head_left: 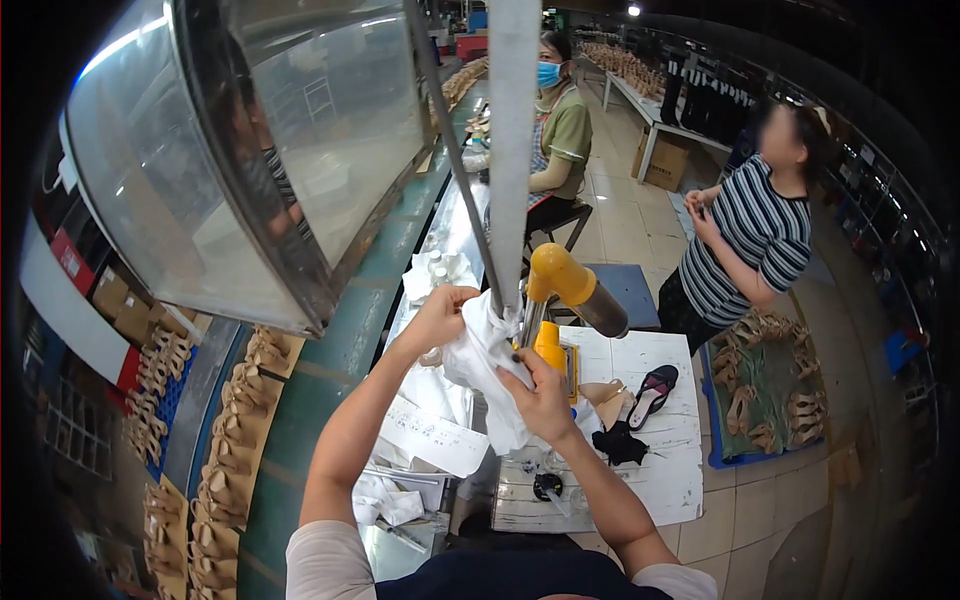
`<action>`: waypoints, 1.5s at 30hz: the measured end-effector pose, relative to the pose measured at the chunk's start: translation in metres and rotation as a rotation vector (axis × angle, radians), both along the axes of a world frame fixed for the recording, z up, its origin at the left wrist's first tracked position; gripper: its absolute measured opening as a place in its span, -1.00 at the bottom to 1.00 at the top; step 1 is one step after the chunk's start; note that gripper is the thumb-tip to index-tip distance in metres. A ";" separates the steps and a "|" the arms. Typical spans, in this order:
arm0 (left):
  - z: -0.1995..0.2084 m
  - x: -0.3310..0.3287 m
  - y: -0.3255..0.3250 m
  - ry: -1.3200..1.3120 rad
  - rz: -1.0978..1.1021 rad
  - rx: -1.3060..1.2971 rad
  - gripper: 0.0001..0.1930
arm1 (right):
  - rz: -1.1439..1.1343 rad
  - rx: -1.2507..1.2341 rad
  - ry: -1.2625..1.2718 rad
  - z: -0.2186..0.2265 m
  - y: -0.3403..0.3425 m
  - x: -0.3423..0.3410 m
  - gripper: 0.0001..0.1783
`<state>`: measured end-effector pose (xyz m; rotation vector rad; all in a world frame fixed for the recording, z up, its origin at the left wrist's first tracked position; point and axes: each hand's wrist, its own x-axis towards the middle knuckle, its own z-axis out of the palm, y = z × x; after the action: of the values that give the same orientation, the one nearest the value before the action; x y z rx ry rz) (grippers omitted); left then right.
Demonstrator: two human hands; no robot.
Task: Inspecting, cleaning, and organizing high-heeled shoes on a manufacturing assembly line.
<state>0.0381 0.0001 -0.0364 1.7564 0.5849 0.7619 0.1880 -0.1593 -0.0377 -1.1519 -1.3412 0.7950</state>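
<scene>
A crumpled white cloth point(482, 365) hangs in front of me beside an upright metal post. Near its upper left edge, my left hand point(440, 318) pinches it, the fingers bent at the post. My right hand point(545, 398) grips the cloth lower down on its right side, the thumb hidden partly in the folds. Just beyond the right hand stands a yellow hot-air gun point(565, 275) with a dark nozzle angled down to the right. Below it is a yellow-framed box point(556, 355), partly covered by the hand.
The white-topped table point(670, 480) holds a dark sandal point(655, 392), a black cloth scrap point(620, 443) and a round black container point(547, 487). On the left, a green conveyor point(310, 455) runs past tan shoes point(225, 450) under a clear-walled hood point(330, 130). Two people point(745, 235) are beyond.
</scene>
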 end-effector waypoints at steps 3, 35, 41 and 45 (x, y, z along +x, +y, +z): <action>0.026 -0.010 -0.015 0.193 0.226 0.603 -0.81 | -0.113 0.164 -0.203 0.000 0.007 0.008 -0.73; 0.008 -0.016 -0.069 -0.123 0.339 0.373 -0.95 | -0.286 -0.010 -0.194 0.041 0.028 -0.004 -0.38; 0.029 -0.010 0.006 -0.336 -0.016 -0.558 -0.79 | -0.348 0.388 -0.319 0.026 0.034 0.001 -0.70; 0.048 -0.007 0.033 0.154 -0.265 -0.190 -0.68 | -0.309 0.466 -0.297 0.021 0.033 0.011 -0.77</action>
<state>0.0307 0.0329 0.0111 1.6821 0.4964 0.3778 0.1993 -0.1262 -0.0165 -1.0863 -1.4446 0.0757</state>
